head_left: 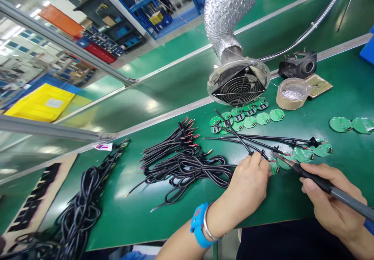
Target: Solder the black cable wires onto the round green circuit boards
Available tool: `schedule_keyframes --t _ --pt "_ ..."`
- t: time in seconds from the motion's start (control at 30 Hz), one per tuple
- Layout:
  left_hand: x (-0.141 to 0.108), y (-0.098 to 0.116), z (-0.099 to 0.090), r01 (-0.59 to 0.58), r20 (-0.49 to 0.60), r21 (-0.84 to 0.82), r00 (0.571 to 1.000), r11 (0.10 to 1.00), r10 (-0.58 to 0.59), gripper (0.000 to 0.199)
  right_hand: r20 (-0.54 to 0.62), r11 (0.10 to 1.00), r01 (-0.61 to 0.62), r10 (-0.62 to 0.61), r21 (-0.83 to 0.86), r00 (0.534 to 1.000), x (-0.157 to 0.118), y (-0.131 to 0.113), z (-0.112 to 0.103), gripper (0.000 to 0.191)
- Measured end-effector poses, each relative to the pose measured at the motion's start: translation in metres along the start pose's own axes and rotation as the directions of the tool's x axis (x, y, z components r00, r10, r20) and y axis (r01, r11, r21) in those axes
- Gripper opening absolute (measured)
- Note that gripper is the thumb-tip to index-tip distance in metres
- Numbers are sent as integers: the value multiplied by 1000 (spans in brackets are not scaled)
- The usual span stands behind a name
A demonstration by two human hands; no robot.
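Observation:
My right hand [333, 197] grips a soldering iron [317, 180] like a pen. The iron's tip points left, close to the wires over a round green circuit board [283, 161]. My left hand [253, 172], with fingers pinched together, holds a thin black cable [238, 135] beside that board. Its fingers hide part of the cable and of another small green board [274, 168]. Several black cables [280, 138] lie across the bench, their right ends at round boards [303, 154] to the right of the iron's tip. Whether the tip touches a wire I cannot tell.
A fume extractor [241, 85] on a silver duct hangs above rows of round boards [249, 122]. Behind stand a tape-ringed tub [292, 94] and an iron holder [300, 65]. Bundled black cables [187, 166] lie left of my hands, with a larger heap [84, 205] farther left.

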State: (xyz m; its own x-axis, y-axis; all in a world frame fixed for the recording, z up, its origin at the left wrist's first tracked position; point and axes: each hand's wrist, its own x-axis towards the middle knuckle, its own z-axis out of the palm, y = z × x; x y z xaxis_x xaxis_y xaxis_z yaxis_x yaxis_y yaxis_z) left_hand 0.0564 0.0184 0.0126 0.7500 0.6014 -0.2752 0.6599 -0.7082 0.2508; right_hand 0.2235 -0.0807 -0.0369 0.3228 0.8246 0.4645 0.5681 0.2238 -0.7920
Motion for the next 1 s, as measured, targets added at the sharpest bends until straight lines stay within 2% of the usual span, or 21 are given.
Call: schedule_keyframes --t 0.13,0.3,0.4,0.57,0.67,0.83,1.0 --pt "-1 -3 -3 -97 -3 61 995 993 97 14 40 999 45 -44 -18 998 4 -4 0 27" --pt "-1 -12 -7 -171 7 3 985 985 171 14 68 999 49 -48 -14 997 -1 0 -2 30" --pt "-1 -19 -4 -186 -22 -67 983 980 185 8 72 998 66 -65 -16 995 -2 2 -2 30" --pt "-3 -26 8 -195 -120 -149 977 970 178 17 55 995 95 -93 -42 994 0 0 -2 26" --pt "-2 -26 6 -193 -120 -158 977 968 176 19 64 994 102 -99 -50 993 1 0 -2 26" --pt "2 -21 -10 -195 26 -17 980 981 195 15 76 987 143 -137 -78 988 2 1 -2 27" --pt "-1 -18 -14 -258 61 151 966 954 252 17 80 985 138 -130 -106 988 1 1 -2 24"
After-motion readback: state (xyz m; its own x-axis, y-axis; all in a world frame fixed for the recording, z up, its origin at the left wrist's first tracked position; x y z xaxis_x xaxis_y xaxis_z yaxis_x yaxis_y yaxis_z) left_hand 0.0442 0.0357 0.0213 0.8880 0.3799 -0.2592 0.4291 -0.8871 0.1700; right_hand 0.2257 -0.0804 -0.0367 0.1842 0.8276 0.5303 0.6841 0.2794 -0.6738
